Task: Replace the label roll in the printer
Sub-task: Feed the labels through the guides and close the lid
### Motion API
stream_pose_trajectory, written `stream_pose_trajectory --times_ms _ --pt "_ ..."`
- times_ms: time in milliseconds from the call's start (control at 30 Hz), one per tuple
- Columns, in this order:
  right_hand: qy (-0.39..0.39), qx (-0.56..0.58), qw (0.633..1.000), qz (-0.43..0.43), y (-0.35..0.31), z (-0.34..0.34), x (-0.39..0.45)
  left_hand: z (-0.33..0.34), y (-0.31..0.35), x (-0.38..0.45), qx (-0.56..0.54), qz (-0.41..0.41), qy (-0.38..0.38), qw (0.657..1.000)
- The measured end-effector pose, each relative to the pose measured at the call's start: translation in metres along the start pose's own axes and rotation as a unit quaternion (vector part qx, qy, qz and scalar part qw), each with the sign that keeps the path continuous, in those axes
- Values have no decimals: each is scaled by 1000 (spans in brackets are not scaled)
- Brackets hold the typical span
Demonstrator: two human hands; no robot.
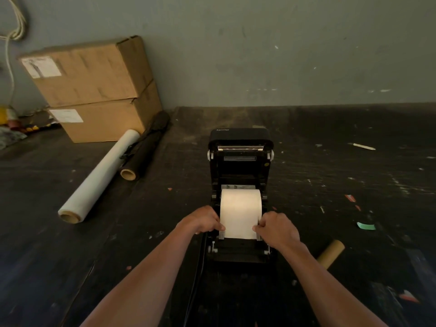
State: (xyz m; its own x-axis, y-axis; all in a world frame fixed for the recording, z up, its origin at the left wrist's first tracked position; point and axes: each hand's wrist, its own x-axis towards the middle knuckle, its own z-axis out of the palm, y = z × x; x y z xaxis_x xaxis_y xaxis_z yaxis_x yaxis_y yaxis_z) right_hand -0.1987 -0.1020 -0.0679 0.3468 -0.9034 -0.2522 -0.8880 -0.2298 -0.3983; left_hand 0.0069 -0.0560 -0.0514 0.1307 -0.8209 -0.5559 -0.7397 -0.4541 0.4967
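Observation:
A black label printer (240, 166) stands on the dark table with its lid swung up and back. A white label roll (240, 204) sits in its open bay, and a strip of the paper runs forward over the front. My left hand (203, 220) pinches the left edge of that strip. My right hand (276, 228) pinches the right edge. An empty cardboard core (331, 252) lies on the table to the right of my right forearm.
Two stacked cardboard boxes (94, 90) stand at the back left against the wall. In front of them lie a white film roll (99, 178) and a black roll (145, 149). Paper scraps and a green tape piece (365, 225) are scattered on the right. A black cable (200, 267) runs from the printer toward me.

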Motion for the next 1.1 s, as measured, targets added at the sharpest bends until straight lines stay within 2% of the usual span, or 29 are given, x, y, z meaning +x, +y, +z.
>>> stream_pose_trajectory --times_ms 67,200,467,700,1100 --pt "47 -9 998 -47 -2 -2 -8 0 1 -1 -1 1 0 1000" --pt "-9 -50 986 -159 -10 -4 -14 -2 2 -1 15 -5 -5 1000" --pt "-35 -137 969 -204 -7 7 -12 -3 3 0 18 -11 -19 1000" --pt "-18 -250 926 -283 -10 6 -9 -4 7 0 24 -30 -25 999" --pt "-25 -283 904 -320 -7 6 -9 -2 6 -2 19 -26 -11 999"
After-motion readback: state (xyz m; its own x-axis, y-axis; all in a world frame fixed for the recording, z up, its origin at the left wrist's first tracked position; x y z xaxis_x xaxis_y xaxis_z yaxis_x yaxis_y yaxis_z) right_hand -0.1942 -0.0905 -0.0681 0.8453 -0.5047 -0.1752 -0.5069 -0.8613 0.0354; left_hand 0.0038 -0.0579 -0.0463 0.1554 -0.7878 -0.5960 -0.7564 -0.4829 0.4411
